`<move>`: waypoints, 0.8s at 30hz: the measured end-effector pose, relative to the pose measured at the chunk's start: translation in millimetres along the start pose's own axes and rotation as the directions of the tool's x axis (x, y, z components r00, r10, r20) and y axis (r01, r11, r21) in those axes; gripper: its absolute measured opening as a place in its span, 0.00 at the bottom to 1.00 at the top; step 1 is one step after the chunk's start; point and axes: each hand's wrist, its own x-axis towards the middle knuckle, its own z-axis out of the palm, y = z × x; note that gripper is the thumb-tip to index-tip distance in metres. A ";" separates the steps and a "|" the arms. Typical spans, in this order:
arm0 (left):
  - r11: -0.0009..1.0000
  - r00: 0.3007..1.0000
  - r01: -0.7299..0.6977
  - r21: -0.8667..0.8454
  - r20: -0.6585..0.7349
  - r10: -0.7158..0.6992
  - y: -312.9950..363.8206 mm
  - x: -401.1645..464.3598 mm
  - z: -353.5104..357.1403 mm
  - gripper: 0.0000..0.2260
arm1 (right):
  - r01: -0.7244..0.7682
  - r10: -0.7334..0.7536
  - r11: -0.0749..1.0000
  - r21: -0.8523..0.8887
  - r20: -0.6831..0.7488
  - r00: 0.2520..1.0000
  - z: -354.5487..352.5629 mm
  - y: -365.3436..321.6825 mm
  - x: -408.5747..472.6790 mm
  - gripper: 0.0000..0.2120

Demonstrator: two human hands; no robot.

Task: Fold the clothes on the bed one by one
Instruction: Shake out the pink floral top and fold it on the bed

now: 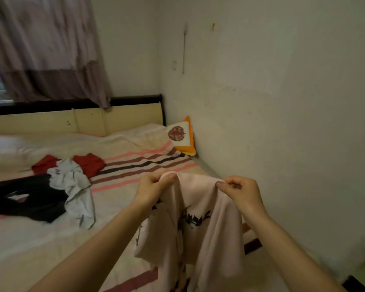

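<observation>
A pale pink garment [200, 228] with a dark leaf print hangs in the air above the right side of the bed [118, 209]. My left hand [154, 189] pinches its top edge on the left. My right hand [240, 191] pinches the same edge on the right, and the cloth droops between them. Further left on the bed lie a red garment [91, 163], a crumpled white one [72, 182] and a black one [27, 199].
The bed's striped sheet reaches the wall [282, 102] on the right. An orange-edged cushion [181, 135] leans in the far corner by the headboard [89, 121]. A curtain [46, 49] hangs at the back left.
</observation>
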 end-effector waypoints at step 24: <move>0.828 0.805 0.539 -0.156 -0.195 -0.561 -225.8 82.9 29.3 0.23 | -0.219 0.251 0.968 -0.122 0.464 0.850 126.1 224.9 137.6 0.03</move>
